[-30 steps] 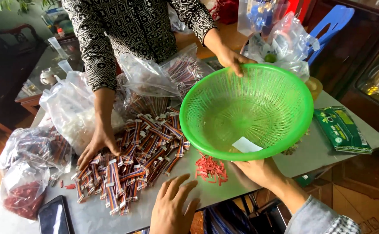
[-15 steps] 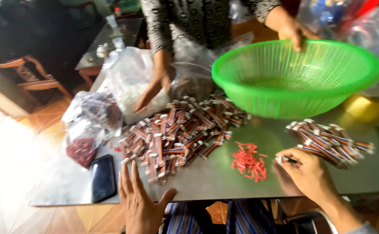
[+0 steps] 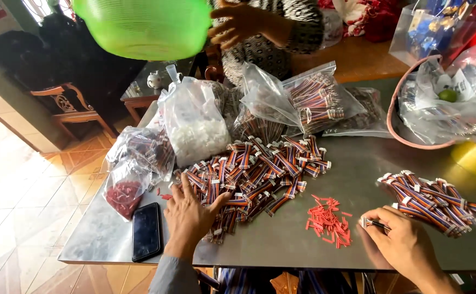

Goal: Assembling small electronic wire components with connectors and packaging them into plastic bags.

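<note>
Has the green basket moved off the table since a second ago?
Yes. The green basket sat over the table's right part beside the wire pile; now another person's hand holds it raised beyond the far-left edge.

Head camera (1 view), looking down, close over table (image 3: 325, 239)

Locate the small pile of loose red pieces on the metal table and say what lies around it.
In the head view, the red pieces lie near the table's front edge, between the big heap of striped wire bundles and the right hand.
</note>
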